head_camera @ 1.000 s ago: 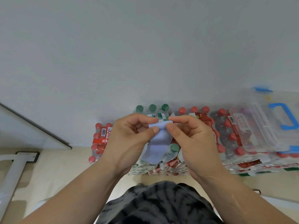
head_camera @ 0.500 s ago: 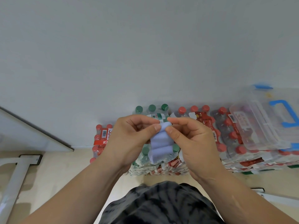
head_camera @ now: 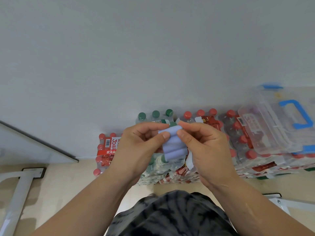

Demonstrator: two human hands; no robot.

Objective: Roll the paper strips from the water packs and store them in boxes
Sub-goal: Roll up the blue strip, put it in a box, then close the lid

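A pale blue paper strip (head_camera: 173, 147) hangs between my hands, its top end curled into a small roll and the rest wavy below. My left hand (head_camera: 141, 149) pinches the roll's left end with thumb and fingers. My right hand (head_camera: 202, 147) pinches its right end the same way. Behind the hands, shrink-wrapped water packs (head_camera: 170, 169) with green caps and red caps stand stacked against the wall. A clear plastic box (head_camera: 265, 132) with a blue handle lies on the packs at the right.
A lower pack with red caps (head_camera: 105, 150) stands at the left on the beige floor (head_camera: 68, 184). White metal legs (head_camera: 18, 189) are at the bottom left and another white frame (head_camera: 288, 201) at the bottom right. My dark patterned clothing fills the bottom centre.
The strip has gone from hanging flat to being curled at the top and wavy, and it hangs shorter. Both hands stay in about the same place.
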